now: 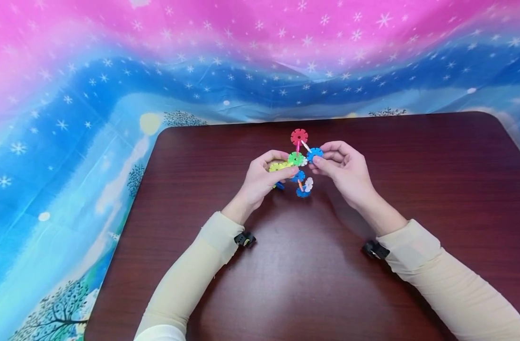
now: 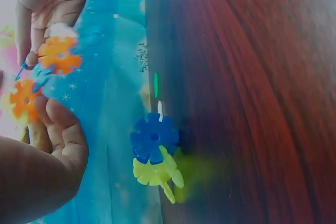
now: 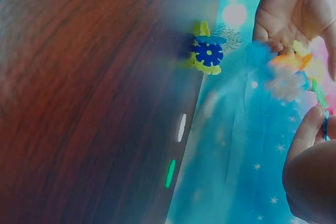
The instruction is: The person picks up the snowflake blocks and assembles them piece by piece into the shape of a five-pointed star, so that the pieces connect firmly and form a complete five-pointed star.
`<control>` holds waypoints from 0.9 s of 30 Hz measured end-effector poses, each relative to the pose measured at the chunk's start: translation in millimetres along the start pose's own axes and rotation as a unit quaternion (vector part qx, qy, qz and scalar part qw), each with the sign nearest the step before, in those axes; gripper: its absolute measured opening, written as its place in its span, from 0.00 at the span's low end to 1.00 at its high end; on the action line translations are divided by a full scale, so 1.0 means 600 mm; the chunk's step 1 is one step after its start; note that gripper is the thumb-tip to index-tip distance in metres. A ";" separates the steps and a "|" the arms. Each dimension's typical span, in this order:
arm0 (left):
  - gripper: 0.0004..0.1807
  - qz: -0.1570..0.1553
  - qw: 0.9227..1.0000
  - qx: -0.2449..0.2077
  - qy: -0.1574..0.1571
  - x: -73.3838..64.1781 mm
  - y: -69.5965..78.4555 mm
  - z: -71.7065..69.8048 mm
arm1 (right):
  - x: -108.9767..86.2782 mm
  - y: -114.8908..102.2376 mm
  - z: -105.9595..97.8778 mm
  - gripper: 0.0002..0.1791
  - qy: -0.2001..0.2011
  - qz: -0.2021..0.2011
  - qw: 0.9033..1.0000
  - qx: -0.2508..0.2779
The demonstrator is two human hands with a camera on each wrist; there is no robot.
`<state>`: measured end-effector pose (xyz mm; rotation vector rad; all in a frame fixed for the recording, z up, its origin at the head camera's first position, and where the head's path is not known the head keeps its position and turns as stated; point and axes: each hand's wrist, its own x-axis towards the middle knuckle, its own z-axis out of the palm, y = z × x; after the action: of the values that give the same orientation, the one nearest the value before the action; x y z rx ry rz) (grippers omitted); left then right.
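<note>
My left hand (image 1: 264,177) grips a joined cluster of notched plastic discs, with a yellow disc (image 1: 277,166) and a green disc (image 1: 295,159) by its thumb. A red disc (image 1: 299,137) stands at the top of the cluster. Below the thumb hang a blue disc (image 1: 298,176) and a pale disc (image 1: 309,183). On the other side, my right hand (image 1: 347,168) pinches a blue disc (image 1: 314,155), which a white disc seen edge-on links to the red one. Orange discs (image 2: 60,55) of the cluster show between both hands in the left wrist view.
A separate blue and yellow disc group (image 3: 209,53) stands on the dark wooden table (image 1: 285,284). Near it in the right wrist view are a white disc (image 3: 181,128) and a green disc (image 3: 170,173), both edge-on. A snowflake-patterned cloth (image 1: 242,71) hangs behind the table.
</note>
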<state>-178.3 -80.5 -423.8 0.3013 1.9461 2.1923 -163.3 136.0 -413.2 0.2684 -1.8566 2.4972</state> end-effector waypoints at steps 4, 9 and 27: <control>0.15 0.030 0.998 0.057 -0.021 0.001 0.000 0.004 | -0.003 -0.001 0.002 0.14 -0.001 -0.005 1.000 -0.003; 0.16 0.069 0.991 0.109 -0.017 0.000 0.002 0.011 | -0.007 -0.004 0.004 0.13 -0.007 -0.006 0.999 -0.033; 0.18 0.114 0.986 0.121 -0.011 -0.002 0.019 0.006 | -0.017 -0.017 0.002 0.12 -0.029 -0.068 0.975 -0.208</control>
<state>-176.5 -78.9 -411.9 0.6104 2.2690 2.0650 -151.8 138.9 -404.5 0.4393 -2.2360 1.9712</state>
